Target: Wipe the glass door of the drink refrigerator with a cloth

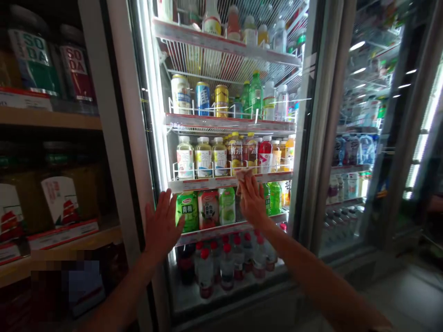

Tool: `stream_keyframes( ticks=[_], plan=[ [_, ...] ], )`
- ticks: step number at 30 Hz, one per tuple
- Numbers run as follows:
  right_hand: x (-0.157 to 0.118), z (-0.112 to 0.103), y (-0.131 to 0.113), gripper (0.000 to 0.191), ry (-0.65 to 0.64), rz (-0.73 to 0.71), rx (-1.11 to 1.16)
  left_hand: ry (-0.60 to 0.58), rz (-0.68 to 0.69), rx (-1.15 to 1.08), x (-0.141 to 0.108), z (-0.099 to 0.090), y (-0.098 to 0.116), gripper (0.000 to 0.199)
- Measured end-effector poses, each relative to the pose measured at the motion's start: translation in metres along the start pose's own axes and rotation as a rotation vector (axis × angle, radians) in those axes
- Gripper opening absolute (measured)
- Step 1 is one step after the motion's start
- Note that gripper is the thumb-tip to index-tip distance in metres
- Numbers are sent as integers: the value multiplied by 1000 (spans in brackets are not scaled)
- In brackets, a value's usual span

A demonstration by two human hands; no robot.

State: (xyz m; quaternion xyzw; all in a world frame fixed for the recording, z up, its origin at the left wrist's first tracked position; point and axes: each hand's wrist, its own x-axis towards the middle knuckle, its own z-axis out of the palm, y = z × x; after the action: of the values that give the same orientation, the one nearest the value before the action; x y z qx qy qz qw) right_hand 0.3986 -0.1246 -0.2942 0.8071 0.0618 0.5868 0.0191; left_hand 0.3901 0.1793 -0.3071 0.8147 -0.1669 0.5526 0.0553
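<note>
My right hand (254, 203) presses a pinkish cloth (244, 177) against the glass door of a lit drinks fridge, its fingers laid over the cloth. My left hand (161, 223) rests flat with fingers spread near the left edge of the door, holding nothing. Behind the glass, between the hands, stand a green drink bottle (187, 212), a red-labelled bottle (208, 210) and a light green bottle (227, 206). Part of that row is hidden by my right hand and forearm.
Upper fridge shelves hold tea bottles (204, 159) and cans (202, 99); red-capped bottles (227, 267) stand at the bottom. To the left, an open shelf carries soda bottles (34, 60). Another glass-fronted fridge (349, 184) stands to the right, past a metal door frame (320, 138).
</note>
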Motion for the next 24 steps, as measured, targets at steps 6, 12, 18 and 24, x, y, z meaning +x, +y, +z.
stream_keyframes(
  ticks=[6,12,18,24],
  plan=[
    [13,-9,71,54,132,447,-34,15,-30,-19,7,7,5,63],
    [1,-6,39,59,-18,-6,6,11,-28,-10,7,3,5,63],
    [14,-10,72,52,127,411,-48,-1,-11,-7,8,1,-3,62],
    [15,-8,8,51,18,-84,37,22,-16,11,9,1,2,61]
  ],
)
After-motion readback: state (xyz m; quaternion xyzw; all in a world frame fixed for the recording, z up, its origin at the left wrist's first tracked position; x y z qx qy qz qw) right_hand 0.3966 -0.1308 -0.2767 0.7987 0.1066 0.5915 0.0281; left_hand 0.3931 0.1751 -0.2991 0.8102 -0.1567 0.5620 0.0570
